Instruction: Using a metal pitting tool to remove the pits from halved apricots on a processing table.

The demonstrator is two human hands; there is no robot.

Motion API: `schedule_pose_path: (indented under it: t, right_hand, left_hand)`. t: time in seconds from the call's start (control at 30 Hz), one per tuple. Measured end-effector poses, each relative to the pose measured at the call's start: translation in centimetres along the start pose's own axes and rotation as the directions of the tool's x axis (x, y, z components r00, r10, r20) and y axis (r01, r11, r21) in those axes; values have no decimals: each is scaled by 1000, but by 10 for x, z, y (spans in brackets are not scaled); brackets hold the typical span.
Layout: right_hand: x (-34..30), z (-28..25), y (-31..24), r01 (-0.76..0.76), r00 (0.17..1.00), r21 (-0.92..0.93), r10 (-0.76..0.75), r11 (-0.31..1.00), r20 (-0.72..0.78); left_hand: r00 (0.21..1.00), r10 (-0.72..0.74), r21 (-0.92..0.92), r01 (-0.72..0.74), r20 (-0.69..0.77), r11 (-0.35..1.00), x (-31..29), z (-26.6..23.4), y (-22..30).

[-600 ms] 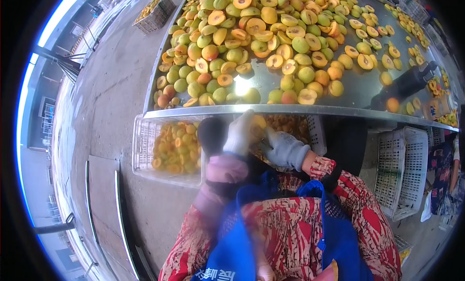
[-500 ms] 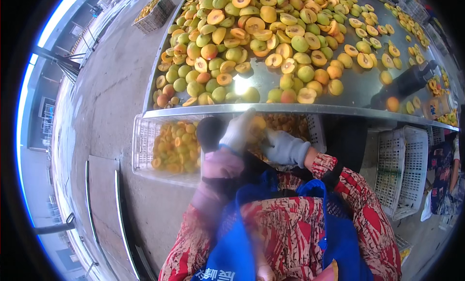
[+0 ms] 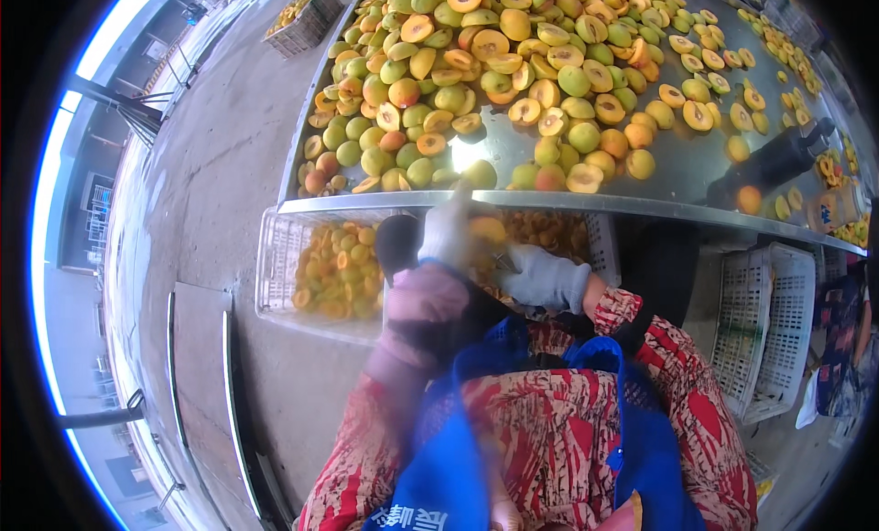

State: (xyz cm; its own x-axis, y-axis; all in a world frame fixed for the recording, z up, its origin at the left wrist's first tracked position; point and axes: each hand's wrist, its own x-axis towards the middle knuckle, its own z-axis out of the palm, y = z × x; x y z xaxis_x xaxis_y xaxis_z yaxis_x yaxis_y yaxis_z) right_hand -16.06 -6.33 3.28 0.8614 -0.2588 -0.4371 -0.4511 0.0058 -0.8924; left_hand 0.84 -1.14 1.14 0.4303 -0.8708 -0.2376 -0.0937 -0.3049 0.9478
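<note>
Just below the front edge of the metal table, both my gloved hands are close together. My left hand [image 3: 445,233], in a white glove and blurred, is closed around a yellow-orange peach [image 3: 487,229], one finger reaching up to the table rim. To its right, my right hand [image 3: 542,276], in a greyish glove, has its fingers curled beside the peach; what they hold is too blurred to name. Beyond the rim lies a large heap of whole and halved peaches [image 3: 490,44], several showing brown pits, on the metal table [image 3: 678,165].
Under the table edge stands a white crate [image 3: 275,275] with peach pieces. More pieces [image 3: 545,231] lie in a container behind my hands. White crates [image 3: 765,330] stand at the right. A dark cylindrical object [image 3: 774,160] lies on the table. Another filled crate [image 3: 307,27] sits far left.
The whole view has shifted slightly. My left hand's fingers have moved up toward the table rim, while my right hand stays beside the peach.
</note>
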Motion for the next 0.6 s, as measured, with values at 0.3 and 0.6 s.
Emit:
schedule_pose_path:
  t: [0.3, 0.6]
  right_hand:
    - [3, 19, 2, -199, 980, 416, 186, 887, 71]
    - [-2, 8, -14, -281, 959, 177, 283, 943, 16]
  left_hand:
    - [947, -136, -586, -65, -293, 808, -28, 28, -4]
    - [918, -259, -548, 56, -301, 835, -13, 32, -4]
